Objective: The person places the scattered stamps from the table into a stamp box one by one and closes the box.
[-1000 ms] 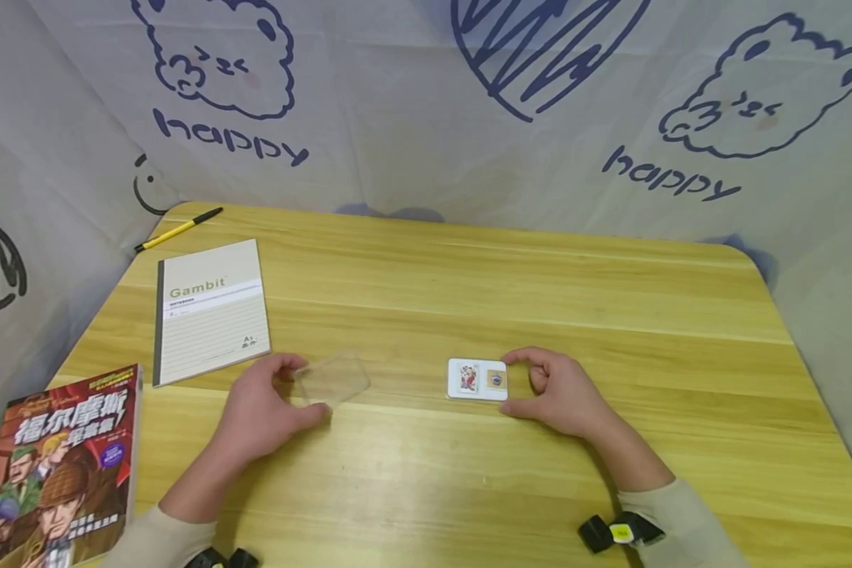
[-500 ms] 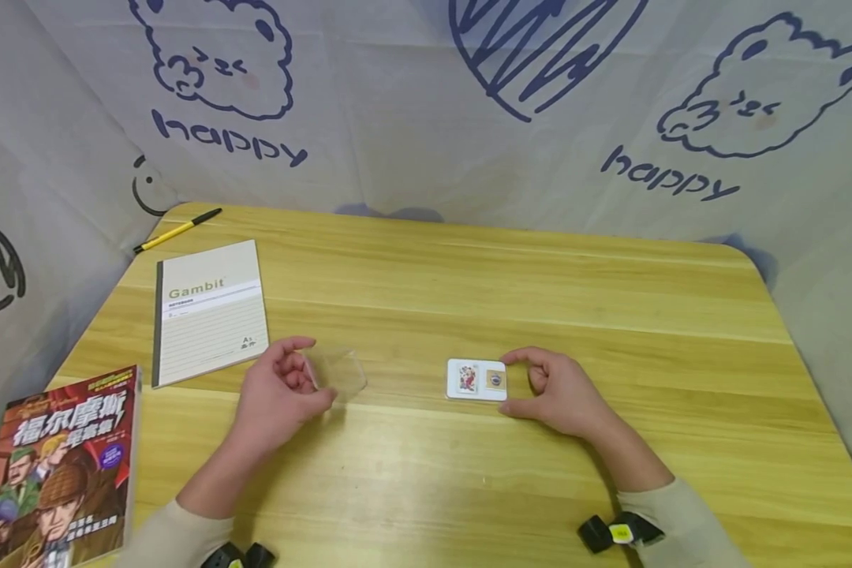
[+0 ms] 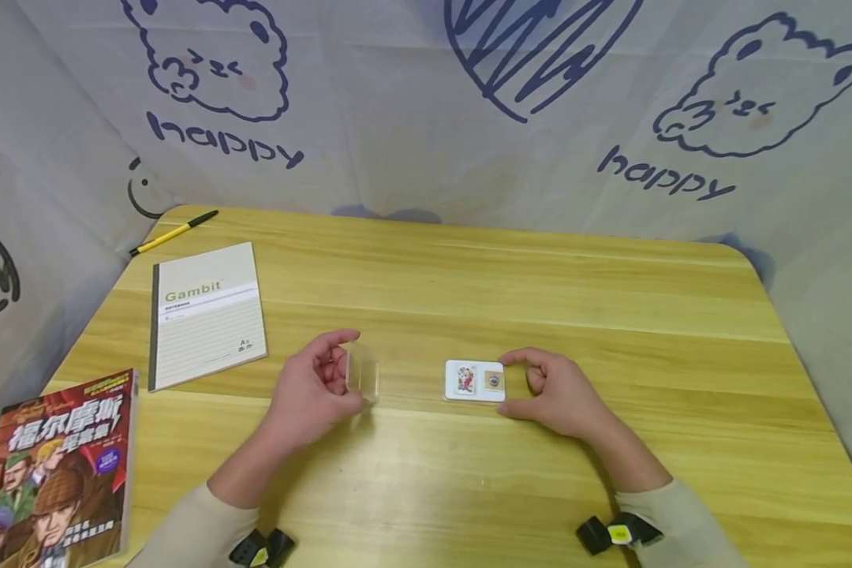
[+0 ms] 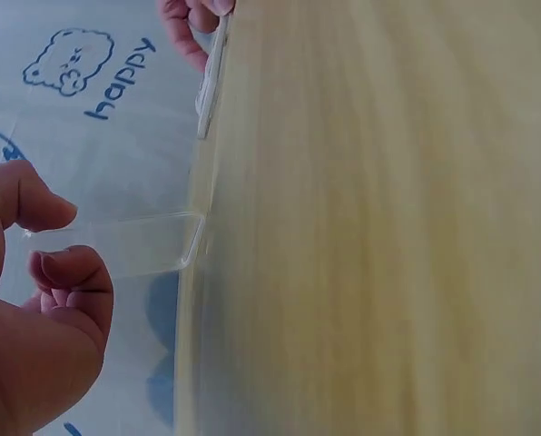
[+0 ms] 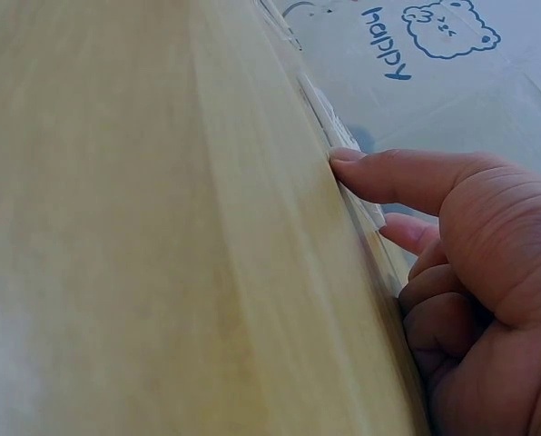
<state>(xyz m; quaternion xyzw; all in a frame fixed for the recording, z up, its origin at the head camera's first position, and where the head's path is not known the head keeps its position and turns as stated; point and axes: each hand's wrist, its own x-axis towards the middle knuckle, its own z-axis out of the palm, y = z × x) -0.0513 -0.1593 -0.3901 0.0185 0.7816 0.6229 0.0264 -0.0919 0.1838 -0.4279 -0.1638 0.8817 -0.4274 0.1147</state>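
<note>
My left hand [image 3: 319, 392] pinches a clear plastic cover [image 3: 366, 374] by its edges between thumb and forefinger, and the cover stands tilted close over the table. In the left wrist view the see-through cover [image 4: 152, 243] reaches out from the fingertips toward the tabletop. To its right lies a small white rectangular case [image 3: 454, 397] with rounded corners, holding a card with a colourful printed figure [image 3: 465, 378] and a small tan square piece [image 3: 493, 381]. My right hand [image 3: 557, 390] grips the case's right end with thumb and forefinger; its other fingers are curled in.
A Gambit notebook [image 3: 209, 315] lies at the left of the wooden table [image 3: 539, 292], with a yellow and black pen [image 3: 173, 233] beyond it. Nearer on the left is a thick illustrated book [image 3: 60, 473]. A white cloth [image 3: 383, 102] with drawings hangs behind the table.
My left hand has moved right toward the white case, turning the clear cover from nearly flat to steeply tilted. The right hand and the case keep their place.
</note>
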